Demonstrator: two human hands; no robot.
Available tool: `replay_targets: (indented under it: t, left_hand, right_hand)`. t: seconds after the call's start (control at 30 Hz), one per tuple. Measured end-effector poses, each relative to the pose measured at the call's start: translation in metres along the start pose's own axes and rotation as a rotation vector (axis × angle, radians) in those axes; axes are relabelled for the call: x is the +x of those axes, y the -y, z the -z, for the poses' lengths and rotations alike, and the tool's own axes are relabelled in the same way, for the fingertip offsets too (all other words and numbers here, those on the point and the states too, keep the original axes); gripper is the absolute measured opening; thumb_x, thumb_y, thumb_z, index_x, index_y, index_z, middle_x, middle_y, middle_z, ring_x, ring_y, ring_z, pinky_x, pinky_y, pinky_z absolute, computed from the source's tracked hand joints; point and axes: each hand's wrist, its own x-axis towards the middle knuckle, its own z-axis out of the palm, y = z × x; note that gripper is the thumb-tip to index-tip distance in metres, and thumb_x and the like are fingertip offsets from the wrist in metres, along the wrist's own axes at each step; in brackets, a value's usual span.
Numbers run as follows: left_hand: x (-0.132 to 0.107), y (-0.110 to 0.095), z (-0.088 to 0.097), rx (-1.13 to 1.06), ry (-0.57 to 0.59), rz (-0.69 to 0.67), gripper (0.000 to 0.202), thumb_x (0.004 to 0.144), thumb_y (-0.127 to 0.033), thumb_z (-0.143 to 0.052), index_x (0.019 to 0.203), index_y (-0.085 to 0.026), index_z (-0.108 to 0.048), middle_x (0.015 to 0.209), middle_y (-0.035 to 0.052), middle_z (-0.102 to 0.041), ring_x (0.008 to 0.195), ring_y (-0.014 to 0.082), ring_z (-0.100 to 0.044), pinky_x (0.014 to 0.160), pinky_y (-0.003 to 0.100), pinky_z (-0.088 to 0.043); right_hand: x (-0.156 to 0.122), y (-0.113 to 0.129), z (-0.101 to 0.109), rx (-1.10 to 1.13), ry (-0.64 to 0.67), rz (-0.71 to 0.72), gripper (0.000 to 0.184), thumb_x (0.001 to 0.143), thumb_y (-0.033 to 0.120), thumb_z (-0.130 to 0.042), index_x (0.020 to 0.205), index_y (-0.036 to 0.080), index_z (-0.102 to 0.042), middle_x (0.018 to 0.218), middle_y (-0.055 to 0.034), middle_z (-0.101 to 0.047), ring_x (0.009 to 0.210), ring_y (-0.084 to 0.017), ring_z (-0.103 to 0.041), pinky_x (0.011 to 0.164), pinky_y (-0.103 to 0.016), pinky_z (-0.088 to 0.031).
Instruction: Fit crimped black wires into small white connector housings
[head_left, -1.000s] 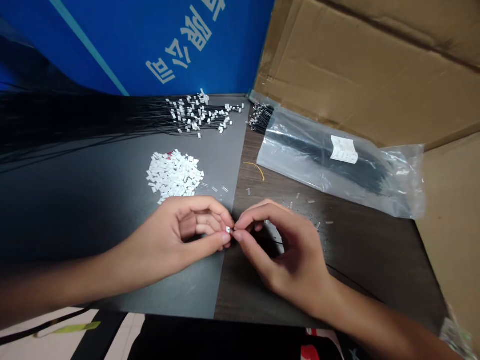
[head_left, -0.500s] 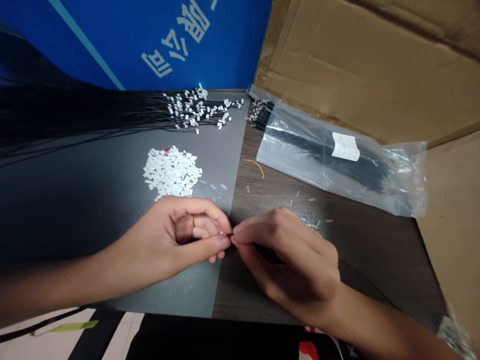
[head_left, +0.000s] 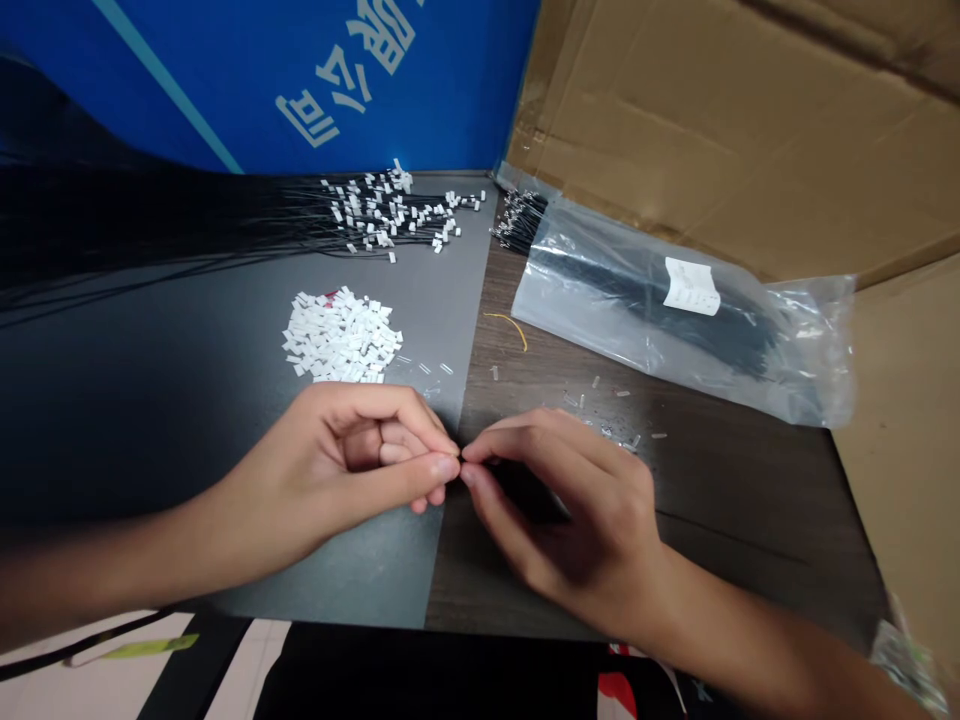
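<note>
Looking down, you face a cardboard wall at the far right and a blue board with white lettering at the far left. Beneath them lies the dark wooden tabletop, its left part covered by a grey mat. A broad sheaf of black wires fans across the far side of the mat, each wire ending in a small white connector. On the bare wood to the right lies a clear plastic bag of black wires with a white label, its open end beside the connectors.

Your left hand rests over the mat's near edge and your right hand over the wood. They meet right at the mat's border, fingertip to fingertip. Each grip is pinched tight, thumb against forefinger with no gap showing. Whatever sits between the tips is hidden by the fingers, so you cannot tell what either grip has.

A pile of loose white housings lies on the mat just beyond your left hand. A thin black wire runs out from under your right hand across the wood towards the right. Its near end is out of sight beneath the palm. A short yellow strand lies near the bag, and tiny clear bits are scattered just beyond your right knuckles.
</note>
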Motion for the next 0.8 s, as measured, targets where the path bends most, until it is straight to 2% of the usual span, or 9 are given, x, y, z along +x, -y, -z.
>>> replay_targets:
  t: [0.1,0.23,0.37,0.5,0.67,0.8]
  left_hand:
    - [0.002,0.007,0.001,-0.046,0.019,0.01,0.009,0.106,-0.031,-0.106,0.101,-0.025,-0.101,0.085,0.0028,-0.09,0.069,0.0119,-0.081,0.069,0.014,-0.067]
    - [0.007,0.002,-0.001,-0.042,-0.03,0.013,0.008,0.096,-0.028,-0.113,0.097,-0.028,-0.105,0.083,0.0031,-0.092,0.069,0.0136,-0.085,0.066,0.012,-0.069]
    - [0.009,-0.007,-0.002,-0.01,-0.038,0.028,0.015,0.088,-0.024,-0.116,0.097,-0.032,-0.107,0.093,0.0045,-0.097,0.081,0.0177,-0.093,0.077,0.015,-0.076]
    - [0.007,-0.006,-0.002,-0.032,-0.054,0.027,0.015,0.089,-0.023,-0.113,0.097,-0.034,-0.107,0.097,0.004,-0.099,0.087,0.0213,-0.098,0.086,0.02,-0.08]
    - [0.009,-0.007,-0.003,-0.007,-0.07,0.079,0.013,0.087,-0.026,-0.112,0.097,-0.031,-0.105,0.096,0.004,-0.1,0.09,0.0254,-0.1,0.089,0.024,-0.082]
    - [0.009,-0.009,-0.002,-0.008,-0.08,0.087,0.014,0.086,-0.028,-0.112,0.097,-0.029,-0.104,0.09,0.0038,-0.098,0.088,0.0267,-0.1,0.088,0.025,-0.082]
  right_hand:
    - [0.004,0.004,0.002,0.124,0.033,-0.165,0.012,0.111,0.01,-0.083,0.104,0.021,-0.085,0.091,-0.0015,-0.089,0.078,-0.016,-0.082,0.075,-0.03,-0.064]
    - [0.011,0.005,0.007,0.37,0.097,-0.457,0.015,0.107,0.014,-0.087,0.095,0.022,-0.084,0.081,0.0013,-0.085,0.071,-0.014,-0.076,0.067,-0.024,-0.061]
    - [0.015,0.002,0.008,0.547,0.125,-0.588,0.018,0.1,0.022,-0.1,0.092,0.021,-0.084,0.081,0.0001,-0.084,0.07,-0.015,-0.074,0.067,-0.024,-0.061]
    - [0.015,0.001,0.007,0.55,0.121,-0.586,0.019,0.097,0.019,-0.1,0.089,0.022,-0.083,0.08,0.0003,-0.084,0.07,-0.014,-0.074,0.067,-0.023,-0.062]
    - [0.012,0.003,0.005,0.356,0.05,-0.466,0.013,0.098,0.012,-0.087,0.091,0.023,-0.086,0.082,0.0001,-0.087,0.073,-0.015,-0.078,0.07,-0.025,-0.064]
    - [0.01,0.005,0.006,0.293,0.047,-0.425,0.012,0.097,0.012,-0.086,0.09,0.022,-0.086,0.082,0.001,-0.088,0.072,-0.014,-0.079,0.071,-0.024,-0.064]
